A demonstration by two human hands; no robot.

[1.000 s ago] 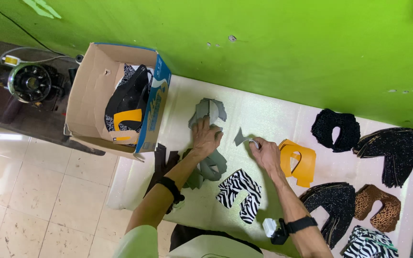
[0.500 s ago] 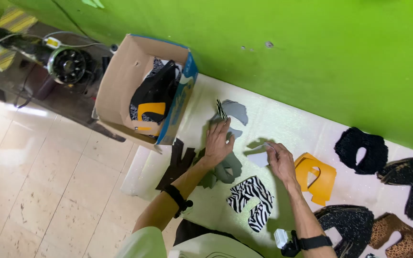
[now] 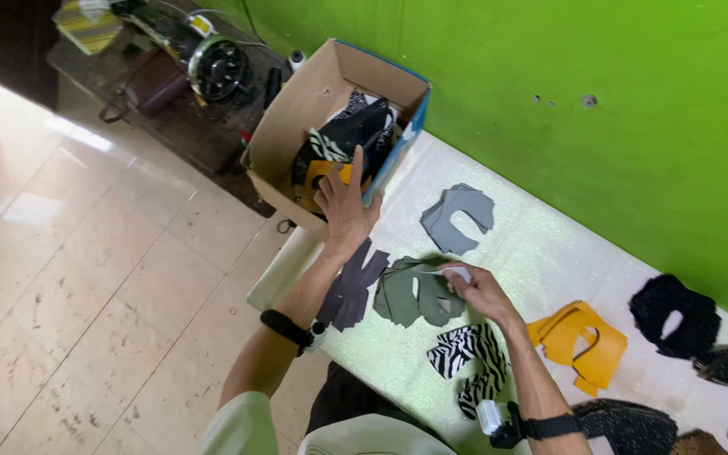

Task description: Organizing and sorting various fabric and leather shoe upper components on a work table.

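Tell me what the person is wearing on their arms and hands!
Both hands are bare, with no gloves. The left hand has a black band around the wrist, with a small pale piece on it. The right hand has a black strap on the wrist too, carrying a small white boxy piece. A pale short sleeve covers the left upper arm.

Left hand (image 3: 345, 202) stretched forward, fingers spread; right hand (image 3: 480, 291) drawn in, its grip pinched shut.

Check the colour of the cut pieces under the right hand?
Olive green pieces, under the right hand; clearest in the head view.
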